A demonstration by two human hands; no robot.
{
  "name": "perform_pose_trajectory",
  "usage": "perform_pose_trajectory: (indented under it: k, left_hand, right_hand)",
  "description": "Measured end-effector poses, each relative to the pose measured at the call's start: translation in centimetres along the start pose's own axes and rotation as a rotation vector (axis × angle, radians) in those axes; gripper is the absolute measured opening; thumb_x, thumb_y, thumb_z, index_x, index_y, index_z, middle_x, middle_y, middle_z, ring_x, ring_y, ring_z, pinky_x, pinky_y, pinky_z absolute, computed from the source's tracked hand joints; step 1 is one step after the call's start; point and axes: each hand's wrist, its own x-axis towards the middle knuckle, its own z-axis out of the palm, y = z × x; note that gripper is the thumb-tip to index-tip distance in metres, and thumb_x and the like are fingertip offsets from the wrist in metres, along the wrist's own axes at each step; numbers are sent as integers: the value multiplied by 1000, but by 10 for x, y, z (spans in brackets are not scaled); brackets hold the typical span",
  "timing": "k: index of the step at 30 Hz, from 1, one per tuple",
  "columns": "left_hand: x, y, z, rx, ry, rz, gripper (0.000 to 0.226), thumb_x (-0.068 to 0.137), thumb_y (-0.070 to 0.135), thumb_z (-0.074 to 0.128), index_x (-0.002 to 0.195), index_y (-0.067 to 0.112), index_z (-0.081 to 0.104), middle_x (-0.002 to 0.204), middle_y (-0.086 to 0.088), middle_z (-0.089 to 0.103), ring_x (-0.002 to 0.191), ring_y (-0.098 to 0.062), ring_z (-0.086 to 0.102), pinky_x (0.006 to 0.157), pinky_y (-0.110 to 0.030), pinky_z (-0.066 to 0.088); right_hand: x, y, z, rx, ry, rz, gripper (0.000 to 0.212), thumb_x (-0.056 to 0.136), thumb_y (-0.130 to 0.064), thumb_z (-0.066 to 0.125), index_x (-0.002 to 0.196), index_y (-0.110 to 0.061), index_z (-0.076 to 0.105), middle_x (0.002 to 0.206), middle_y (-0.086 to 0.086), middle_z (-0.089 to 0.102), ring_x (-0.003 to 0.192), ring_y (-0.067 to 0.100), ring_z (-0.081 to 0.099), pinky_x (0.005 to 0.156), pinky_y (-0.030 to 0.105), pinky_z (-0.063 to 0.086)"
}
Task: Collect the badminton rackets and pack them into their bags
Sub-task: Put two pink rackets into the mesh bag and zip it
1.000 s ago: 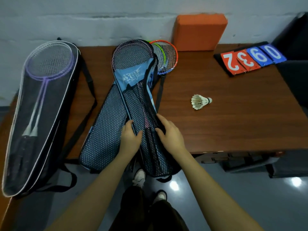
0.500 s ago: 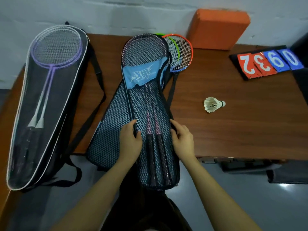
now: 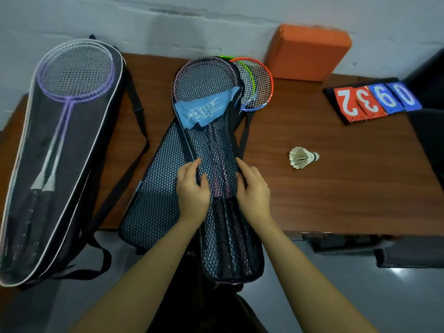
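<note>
A black mesh racket bag point(image 3: 217, 150) with a blue label lies in the middle of the brown table point(image 3: 336, 188), its lower end hanging over the front edge. Two rackets with pinkish frames point(image 3: 204, 78) sit inside it. My left hand point(image 3: 192, 191) grips the mesh on the left side and my right hand point(image 3: 252, 188) grips the bag's right edge. A second mesh flap point(image 3: 156, 200) lies spread to the left. A large black bag point(image 3: 60, 152) on the left holds two purple and white rackets. Orange and green rackets point(image 3: 258, 85) peek out behind the mesh bag.
A white shuttlecock point(image 3: 302, 157) lies to the right of my hands. An orange foam block point(image 3: 310, 51) leans at the wall. A red and blue flip scoreboard point(image 3: 374, 100) sits at the far right. A dark chair point(image 3: 430, 111) borders the table's right side.
Both hands slid a little up the mesh bag toward the racket heads, still holding its sides. The view shifted nearer and slightly left.
</note>
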Motion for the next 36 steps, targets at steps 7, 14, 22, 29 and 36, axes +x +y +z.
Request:
perform_pose_trajectory:
  k: [7,14,22,29,36]
  left_hand:
    - [-12,33,-28,-68,67,156,36,89,5,56,124,14,55,121,-2,49,104,2,45,89,-9,37]
    - [-24,62,-74,-17,152,323,34,90,9,56,124,17,55,120,-4,52,111,-9,48,94,-9,36]
    - [4,61,-148,4,260,394,36,87,5,58,123,9,56,116,-9,54,108,-16,53,95,-23,42]
    - [54,4,-234,50,277,379,37,86,3,60,123,7,56,116,-10,55,104,-5,46,91,-2,31]
    - [119,-77,-314,103,134,318,39,87,5,59,126,3,54,117,-12,56,104,-18,52,87,-15,38]
  right_hand:
    - [-12,-28,-23,63,199,-141,33,91,-6,55,124,-4,58,97,9,66,84,23,63,69,38,52]
    - [-23,-65,-42,194,299,-299,30,90,-1,56,119,4,59,89,12,66,78,21,62,67,32,50]
    - [-11,-138,-12,259,322,-399,30,90,-2,56,119,4,59,90,14,66,78,22,63,68,29,49]
    - [-2,-213,72,235,287,-405,30,91,-5,55,120,3,59,95,14,67,82,24,64,69,29,48]
    - [3,-278,170,215,217,-233,32,94,-10,52,126,-4,56,104,9,65,95,21,62,81,30,49]
